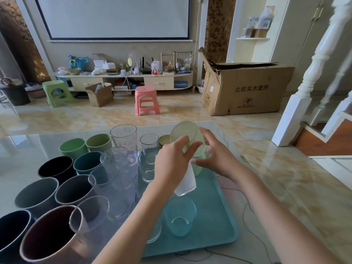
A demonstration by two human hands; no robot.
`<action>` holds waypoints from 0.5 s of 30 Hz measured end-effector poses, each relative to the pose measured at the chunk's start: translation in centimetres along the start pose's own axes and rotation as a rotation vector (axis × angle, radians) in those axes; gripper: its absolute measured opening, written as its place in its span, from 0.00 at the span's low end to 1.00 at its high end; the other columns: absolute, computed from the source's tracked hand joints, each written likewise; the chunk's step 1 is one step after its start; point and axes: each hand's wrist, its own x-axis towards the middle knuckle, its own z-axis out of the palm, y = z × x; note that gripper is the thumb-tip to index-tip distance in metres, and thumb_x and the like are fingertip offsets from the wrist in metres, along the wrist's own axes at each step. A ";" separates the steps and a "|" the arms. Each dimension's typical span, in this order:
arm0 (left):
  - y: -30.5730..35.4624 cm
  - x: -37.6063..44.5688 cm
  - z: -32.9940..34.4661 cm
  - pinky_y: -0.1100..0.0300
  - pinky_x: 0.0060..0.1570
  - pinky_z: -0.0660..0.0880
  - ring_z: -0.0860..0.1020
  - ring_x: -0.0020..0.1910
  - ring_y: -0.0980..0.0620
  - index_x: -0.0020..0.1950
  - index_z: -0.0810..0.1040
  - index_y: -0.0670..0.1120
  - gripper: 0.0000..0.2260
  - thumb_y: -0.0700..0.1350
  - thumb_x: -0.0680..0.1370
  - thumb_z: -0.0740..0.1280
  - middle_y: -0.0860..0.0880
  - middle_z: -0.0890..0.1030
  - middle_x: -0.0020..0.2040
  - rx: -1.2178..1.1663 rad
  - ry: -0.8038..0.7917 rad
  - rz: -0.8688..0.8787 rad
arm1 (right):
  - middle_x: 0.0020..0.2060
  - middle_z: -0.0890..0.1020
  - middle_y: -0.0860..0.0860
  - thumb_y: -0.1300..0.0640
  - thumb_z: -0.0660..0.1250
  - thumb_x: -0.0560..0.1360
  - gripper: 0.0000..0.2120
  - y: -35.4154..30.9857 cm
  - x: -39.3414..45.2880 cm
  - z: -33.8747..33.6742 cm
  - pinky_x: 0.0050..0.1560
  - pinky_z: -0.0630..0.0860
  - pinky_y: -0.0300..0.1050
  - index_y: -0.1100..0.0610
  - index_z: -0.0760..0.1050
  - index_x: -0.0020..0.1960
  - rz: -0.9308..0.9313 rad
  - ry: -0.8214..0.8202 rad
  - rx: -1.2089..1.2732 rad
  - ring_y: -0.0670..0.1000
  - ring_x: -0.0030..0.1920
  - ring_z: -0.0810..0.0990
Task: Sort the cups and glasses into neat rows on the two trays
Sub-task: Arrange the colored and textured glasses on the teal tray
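A teal tray (219, 216) lies on the glass table in front of me. My right hand (217, 157) grips a pale green glass (184, 134) above the tray's far end, tilted with its base towards me. My left hand (171, 164) rests its fingers on the same glass, and a frosted white cup (185, 185) sticks out below its palm. On the tray stand a low clear glass (180, 220) and two taller clear glasses (149, 168). To the left stand several coloured cups, among them green (73, 147), teal (87, 162) and black (56, 168).
Tall clear glasses, one with a pink cartoon print (123, 138), crowd between the coloured cups and the tray. A thin cable (247, 206) trails over the table right of the tray. A stair post (297, 103) rises at the right. Stools and a cardboard box stand on the floor beyond.
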 end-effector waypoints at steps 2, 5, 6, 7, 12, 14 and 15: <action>0.2 -0.1 0.0 0.54 0.35 0.72 0.75 0.34 0.42 0.39 0.70 0.48 0.19 0.63 0.74 0.62 0.45 0.78 0.32 0.038 -0.034 0.031 | 0.56 0.76 0.44 0.59 0.75 0.66 0.34 0.2 -0.7 -0.5 0.56 0.75 0.40 0.48 0.63 0.67 0.020 0.067 -0.007 0.44 0.55 0.76; 0.5 0.0 -0.3 0.56 0.34 0.70 0.77 0.37 0.43 0.40 0.76 0.48 0.20 0.66 0.71 0.64 0.45 0.81 0.35 0.105 -0.053 0.078 | 0.48 0.77 0.43 0.58 0.76 0.64 0.30 0.4 -1.7 -1.1 0.43 0.76 0.34 0.49 0.65 0.61 0.075 0.153 -0.012 0.40 0.46 0.78; 0.5 0.2 -0.4 0.56 0.34 0.70 0.78 0.38 0.44 0.41 0.78 0.48 0.21 0.66 0.70 0.65 0.46 0.81 0.36 0.112 -0.047 0.096 | 0.48 0.77 0.43 0.58 0.77 0.63 0.30 0.7 -2.1 -1.3 0.43 0.77 0.36 0.48 0.65 0.59 0.101 0.165 -0.010 0.40 0.45 0.79; 0.7 0.4 -0.7 0.57 0.33 0.70 0.79 0.37 0.45 0.43 0.79 0.49 0.21 0.67 0.69 0.65 0.47 0.82 0.36 0.117 -0.033 0.110 | 0.47 0.79 0.44 0.57 0.77 0.63 0.30 1.3 -2.5 -1.4 0.43 0.78 0.38 0.49 0.65 0.58 0.134 0.166 -0.013 0.41 0.44 0.80; 0.7 1.3 -2.7 0.58 0.30 0.71 0.73 0.28 0.49 0.48 0.77 0.50 0.21 0.66 0.70 0.62 0.51 0.75 0.28 0.023 0.107 0.072 | 0.50 0.79 0.48 0.57 0.79 0.59 0.33 4.4 -4.8 -0.4 0.51 0.78 0.48 0.52 0.66 0.58 0.304 0.068 0.022 0.51 0.51 0.80; 0.3 1.2 -3.1 0.60 0.27 0.64 0.68 0.24 0.53 0.45 0.77 0.49 0.19 0.65 0.71 0.63 0.54 0.71 0.25 0.013 0.162 0.052 | 0.52 0.77 0.48 0.58 0.80 0.59 0.34 5.6 -5.1 0.9 0.49 0.76 0.41 0.53 0.67 0.60 0.341 0.029 0.061 0.50 0.53 0.78; 0.1 1.0 -3.3 0.60 0.26 0.62 0.67 0.23 0.55 0.44 0.77 0.49 0.19 0.64 0.72 0.63 0.54 0.69 0.24 0.012 0.175 0.046 | 0.52 0.77 0.49 0.60 0.80 0.59 0.34 6.1 -5.2 1.7 0.49 0.75 0.39 0.54 0.66 0.60 0.367 0.007 0.088 0.50 0.54 0.78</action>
